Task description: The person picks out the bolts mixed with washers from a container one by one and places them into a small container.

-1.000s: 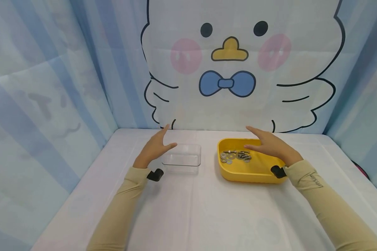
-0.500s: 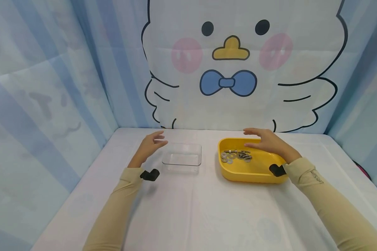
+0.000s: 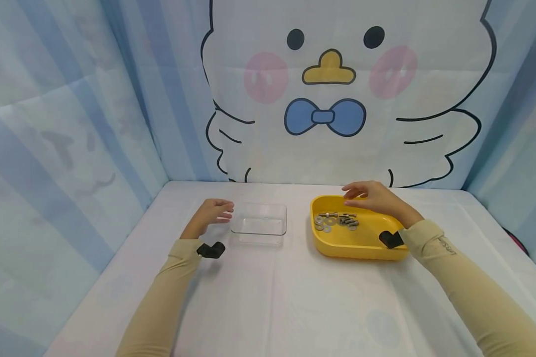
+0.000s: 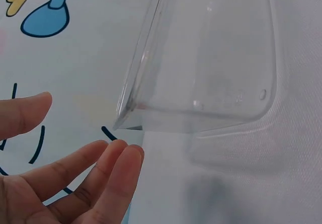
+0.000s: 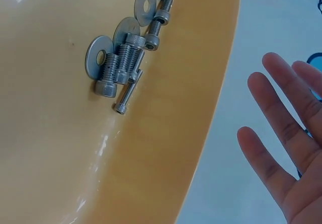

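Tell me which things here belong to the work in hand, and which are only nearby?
In use:
left hand beside the clear box
right hand above the yellow tray
bolts and washers in the tray

Only nearby:
duck backdrop
white table cover

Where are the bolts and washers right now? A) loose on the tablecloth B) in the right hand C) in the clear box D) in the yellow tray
D: the bolts and washers lie in a cluster on the floor of the yellow tray, the clear box holds nothing visible, and the right hand is open above the tray's far rim.
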A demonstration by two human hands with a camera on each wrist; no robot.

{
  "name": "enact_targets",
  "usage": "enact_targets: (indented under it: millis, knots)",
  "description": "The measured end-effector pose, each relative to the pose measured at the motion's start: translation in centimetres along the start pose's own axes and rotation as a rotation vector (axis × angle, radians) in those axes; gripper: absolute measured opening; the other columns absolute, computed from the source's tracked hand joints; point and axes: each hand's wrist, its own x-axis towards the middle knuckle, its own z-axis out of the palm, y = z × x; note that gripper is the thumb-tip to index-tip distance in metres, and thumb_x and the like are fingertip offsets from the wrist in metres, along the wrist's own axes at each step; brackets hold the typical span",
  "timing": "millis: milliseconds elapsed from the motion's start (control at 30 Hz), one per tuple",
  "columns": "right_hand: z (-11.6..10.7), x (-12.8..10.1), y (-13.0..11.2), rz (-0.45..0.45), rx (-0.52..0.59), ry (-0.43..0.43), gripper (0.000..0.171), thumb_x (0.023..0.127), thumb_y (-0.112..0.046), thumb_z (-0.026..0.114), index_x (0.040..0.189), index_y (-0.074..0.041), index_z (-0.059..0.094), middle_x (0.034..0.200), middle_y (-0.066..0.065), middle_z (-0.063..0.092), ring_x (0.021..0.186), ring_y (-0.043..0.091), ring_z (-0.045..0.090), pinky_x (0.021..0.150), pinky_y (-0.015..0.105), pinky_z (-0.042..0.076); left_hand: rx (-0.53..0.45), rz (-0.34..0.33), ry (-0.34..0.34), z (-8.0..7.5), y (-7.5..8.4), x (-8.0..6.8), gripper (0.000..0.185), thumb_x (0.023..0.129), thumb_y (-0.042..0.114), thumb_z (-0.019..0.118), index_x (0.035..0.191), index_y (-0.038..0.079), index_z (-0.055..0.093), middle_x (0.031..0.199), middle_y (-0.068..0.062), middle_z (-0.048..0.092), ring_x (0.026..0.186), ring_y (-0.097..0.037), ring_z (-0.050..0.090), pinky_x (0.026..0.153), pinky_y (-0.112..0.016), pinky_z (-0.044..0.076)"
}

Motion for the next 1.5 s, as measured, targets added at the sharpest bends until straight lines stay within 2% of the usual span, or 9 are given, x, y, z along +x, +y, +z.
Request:
enact_targets:
  millis: [167,300,600,800,900,1100,1333,1500]
  knots:
    - [0.4,0.4,0.4,-0.007,0.026,-0.022,0.044,0.089,-0.026,0.066,0.125,-0.002,0.058,0.111,0.015,0.067,0.106,0.031,0.060,0.096,0.051,0.047,-0.013,-0.102,-0.010,0.4,-0.1,0.2,0.049,0.096,0.028,0.051,0.135,-0.002,0.046,0.132,-0.022,0.052,0.117,-0.032,0.056,0.097,-0.037,0.049]
    - [0.7,0.7,0.6,-0.012,0.043,-0.043,0.042,0.088,-0.025,0.066,0.123,-0.002,0.059,0.110,0.014,0.067,0.103,0.029,0.062,0.093,0.047,0.050,-0.025,-0.118,-0.020,0.6,-0.2,0.0,0.050,0.096,0.027,0.051,0.135,-0.003,0.045,0.133,-0.023,0.050,0.118,-0.033,0.055,0.098,-0.038,0.049]
    - [1.3,1.3,0.7,-0.020,0.073,-0.081,0.041,0.088,-0.024,0.067,0.121,0.000,0.061,0.109,0.014,0.067,0.099,0.026,0.063,0.090,0.042,0.053,-0.063,-0.059,-0.065,0.6,-0.8,0.1,0.045,0.095,0.017,0.054,0.133,-0.005,0.048,0.136,-0.023,0.049,0.113,-0.029,0.057,0.096,-0.035,0.050]
    - [1.4,1.6,0.5,-0.027,0.077,-0.102,0.042,0.088,-0.025,0.066,0.121,0.001,0.060,0.109,0.015,0.067,0.100,0.026,0.063,0.090,0.042,0.052,-0.073,-0.060,-0.064,0.6,-1.0,0.1,0.043,0.093,0.012,0.057,0.133,-0.003,0.049,0.138,-0.021,0.048,0.108,-0.023,0.057,0.095,-0.034,0.050]
    - [1.4,1.7,0.3,-0.042,0.080,-0.113,0.041,0.089,-0.024,0.065,0.120,0.002,0.061,0.110,0.016,0.067,0.100,0.027,0.063,0.091,0.043,0.052,-0.071,-0.056,-0.061,0.6,-1.1,0.0,0.044,0.093,0.012,0.058,0.134,-0.002,0.049,0.138,-0.021,0.047,0.109,-0.023,0.056,0.095,-0.032,0.050]
    - [1.8,2.3,0.9,-0.057,0.111,-0.126,0.040,0.088,-0.022,0.066,0.119,0.003,0.061,0.109,0.018,0.067,0.100,0.027,0.063,0.091,0.042,0.052,-0.075,-0.006,-0.076,0.5,-1.2,-0.3,0.045,0.093,0.012,0.057,0.134,-0.005,0.047,0.136,-0.023,0.048,0.110,-0.025,0.057,0.095,-0.033,0.050]
    - [2.4,3.0,1.5,-0.010,0.169,-0.138,0.036,0.086,-0.018,0.069,0.115,0.004,0.064,0.111,0.019,0.067,0.098,0.026,0.065,0.088,0.036,0.054,-0.127,0.046,-0.120,0.1,-1.8,0.0,0.046,0.088,0.018,0.066,0.128,-0.003,0.054,0.124,-0.018,0.058,0.098,-0.019,0.060,0.092,-0.034,0.052]
    - [2.6,3.1,1.7,-0.013,0.159,-0.156,0.035,0.084,-0.018,0.071,0.112,0.003,0.066,0.110,0.018,0.068,0.095,0.021,0.066,0.086,0.033,0.055,-0.103,-0.001,-0.091,0.5,-1.2,-0.4,0.045,0.092,0.012,0.059,0.132,-0.005,0.049,0.133,-0.022,0.051,0.107,-0.024,0.057,0.093,-0.031,0.051]
